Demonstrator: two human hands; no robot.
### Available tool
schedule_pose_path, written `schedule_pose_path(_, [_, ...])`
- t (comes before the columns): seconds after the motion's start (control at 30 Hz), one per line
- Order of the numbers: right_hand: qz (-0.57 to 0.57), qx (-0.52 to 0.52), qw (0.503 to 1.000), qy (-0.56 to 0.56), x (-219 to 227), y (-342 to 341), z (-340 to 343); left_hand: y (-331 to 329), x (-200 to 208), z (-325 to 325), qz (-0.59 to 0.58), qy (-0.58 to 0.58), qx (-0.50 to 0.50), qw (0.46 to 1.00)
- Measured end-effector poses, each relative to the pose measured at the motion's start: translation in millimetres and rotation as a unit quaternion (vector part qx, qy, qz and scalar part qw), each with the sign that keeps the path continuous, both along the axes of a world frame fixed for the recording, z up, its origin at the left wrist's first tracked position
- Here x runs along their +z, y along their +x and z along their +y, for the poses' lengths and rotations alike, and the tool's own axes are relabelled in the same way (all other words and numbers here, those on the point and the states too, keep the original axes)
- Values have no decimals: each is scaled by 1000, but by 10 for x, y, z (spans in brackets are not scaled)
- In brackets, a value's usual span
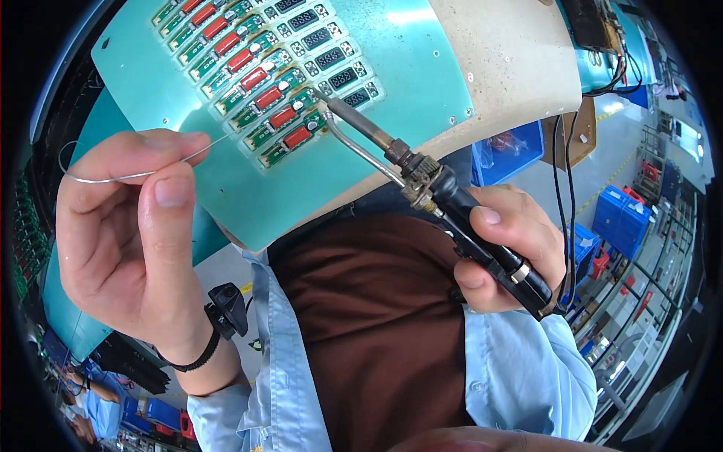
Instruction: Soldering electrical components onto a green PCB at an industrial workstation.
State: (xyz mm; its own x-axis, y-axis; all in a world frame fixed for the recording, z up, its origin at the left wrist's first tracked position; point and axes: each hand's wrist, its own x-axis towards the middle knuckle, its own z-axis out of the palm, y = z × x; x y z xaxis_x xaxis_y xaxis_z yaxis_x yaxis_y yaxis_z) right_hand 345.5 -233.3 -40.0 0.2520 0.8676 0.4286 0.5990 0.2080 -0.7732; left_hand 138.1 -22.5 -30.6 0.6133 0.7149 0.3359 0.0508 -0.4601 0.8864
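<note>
The green worktop (407, 83) holds a line of small boards (245, 116) with red blocks (254, 78), running along its left edge. The left hand (128, 233) pinches a thin wire (113, 181), thumb and 1 finger close together; the right hand's (523, 241) fingers curl round a soldering iron (444, 188). If that hand wobbles, the tip (322, 98) could burn a board; the wire could bend and poke the wrong part.
</note>
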Motion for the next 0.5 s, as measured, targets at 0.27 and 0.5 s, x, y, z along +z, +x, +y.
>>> schedule_pose_path(0.27, [0,-1,1000,4,-28,-10,-51,-12,-19,-38,0,-27,-8,1000])
schedule_pose_path(0.5, [-3,5,1000,1,-42,-23,-27,17,-68,-48,-5,-33,-17,999])
